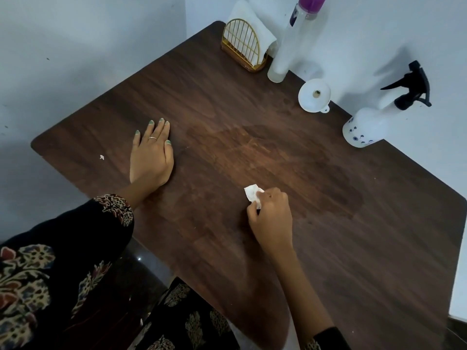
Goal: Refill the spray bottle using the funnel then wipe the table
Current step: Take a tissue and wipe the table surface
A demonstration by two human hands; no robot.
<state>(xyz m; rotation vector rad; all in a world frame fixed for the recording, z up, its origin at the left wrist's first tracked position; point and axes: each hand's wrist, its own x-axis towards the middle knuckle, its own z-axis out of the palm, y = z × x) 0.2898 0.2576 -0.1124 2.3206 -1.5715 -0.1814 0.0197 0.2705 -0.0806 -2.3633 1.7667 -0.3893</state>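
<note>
A plain room in a home, by the look of it: a dark wood-grain table (328, 248) pushed into a corner of pale painted walls (75, 46), with a gold wire napkin holder (242, 45) (paper napkins inside) well beyond the hands.

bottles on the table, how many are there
2. The tall clear bottle with a purple cap stands at the far edge beside the napkin holder; the white spray bottle stands further right, past the funnel. None seems hidden.

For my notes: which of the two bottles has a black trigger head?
The short white spray bottle at the right; the tall clear bottle has a purple cap.
</note>
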